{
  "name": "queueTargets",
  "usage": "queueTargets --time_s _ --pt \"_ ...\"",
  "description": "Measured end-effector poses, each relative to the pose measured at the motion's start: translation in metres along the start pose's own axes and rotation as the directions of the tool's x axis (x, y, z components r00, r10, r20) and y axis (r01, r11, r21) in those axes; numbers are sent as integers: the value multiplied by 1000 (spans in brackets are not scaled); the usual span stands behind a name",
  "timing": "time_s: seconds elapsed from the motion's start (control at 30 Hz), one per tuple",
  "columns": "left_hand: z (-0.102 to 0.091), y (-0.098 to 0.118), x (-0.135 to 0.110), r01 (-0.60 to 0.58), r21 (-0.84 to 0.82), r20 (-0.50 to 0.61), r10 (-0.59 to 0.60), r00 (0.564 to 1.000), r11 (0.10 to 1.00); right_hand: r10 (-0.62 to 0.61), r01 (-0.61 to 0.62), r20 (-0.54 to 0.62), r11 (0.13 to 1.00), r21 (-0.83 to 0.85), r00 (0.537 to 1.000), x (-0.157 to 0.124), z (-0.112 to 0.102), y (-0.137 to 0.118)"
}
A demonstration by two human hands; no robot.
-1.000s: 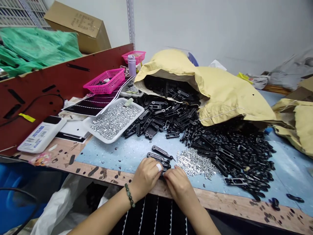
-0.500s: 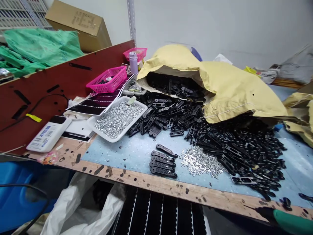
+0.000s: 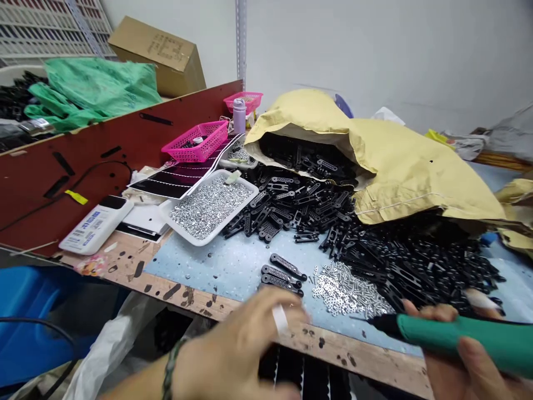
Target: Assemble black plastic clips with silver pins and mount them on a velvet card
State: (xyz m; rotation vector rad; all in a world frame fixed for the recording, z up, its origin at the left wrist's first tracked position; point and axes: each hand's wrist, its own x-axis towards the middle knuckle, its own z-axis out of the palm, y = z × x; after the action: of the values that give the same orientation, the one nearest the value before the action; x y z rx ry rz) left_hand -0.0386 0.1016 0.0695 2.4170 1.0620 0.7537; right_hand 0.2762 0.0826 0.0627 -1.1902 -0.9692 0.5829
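My right hand [image 3: 466,355] grips a green electric screwdriver [image 3: 458,336], its black tip pointing left over the table's front edge near a small heap of silver screws [image 3: 347,286]. My left hand [image 3: 241,347], blurred by motion, hovers at the front edge just in front of a few black plastic strips [image 3: 283,272] laid in a row; a white band sits on one finger. Its fingers are smeared, and nothing is seen in them. A large pile of black plastic parts [image 3: 395,255] spills from a yellow sack [image 3: 395,161].
A white tray of silver screws [image 3: 210,205] stands left of the pile. Behind it are pink baskets [image 3: 195,141], a lilac bottle [image 3: 239,114] and a red-brown board [image 3: 83,166]. A white device [image 3: 95,225] lies at the left. A white bag [image 3: 108,344] hangs below the table edge.
Both hands left the view half a second ago. Now the left hand is back near the strips and the right hand has come in holding the green screwdriver.
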Motion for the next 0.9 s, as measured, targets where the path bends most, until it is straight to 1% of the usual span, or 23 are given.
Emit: queueTargets --time_s 0.03,0.07,0.1,0.17,0.23,0.3,0.37,0.43,0.5,0.6,0.73,0.9 --pt "4 -15 11 -8 21 72 6 997 1000 55 -55 4 997 52 998 5 15 -3" --pt "10 -30 21 -6 53 144 -2 990 999 77 -79 22 992 96 997 10 32 -6" --pt "17 -44 30 19 103 189 -38 981 995 64 -69 51 990 125 997 14 48 -9" --pt "32 -65 43 27 161 273 -71 960 987 -33 14 111 986 169 993 22 80 -11" --pt "45 -75 48 30 184 300 -85 950 982 -115 80 150 971 225 982 26 107 -10" --pt "52 -78 49 33 179 283 -83 956 983 -138 94 143 956 279 980 28 128 -7" --pt "54 -78 47 35 158 255 -75 964 987 -134 90 121 945 316 983 28 142 -3" --pt "54 -78 46 36 132 241 -68 968 991 -144 90 136 937 339 980 27 149 1" --pt "53 -78 45 40 108 238 -65 969 993 -162 93 171 931 352 972 26 153 4" --pt "53 -79 45 39 81 237 -58 970 996 -177 95 214 934 345 961 26 153 8" --pt "53 -78 44 29 75 218 -45 975 997 -161 68 268 943 325 950 29 154 12" --pt "53 -77 44 51 57 196 -61 979 997 -151 42 359 955 294 921 30 154 10"
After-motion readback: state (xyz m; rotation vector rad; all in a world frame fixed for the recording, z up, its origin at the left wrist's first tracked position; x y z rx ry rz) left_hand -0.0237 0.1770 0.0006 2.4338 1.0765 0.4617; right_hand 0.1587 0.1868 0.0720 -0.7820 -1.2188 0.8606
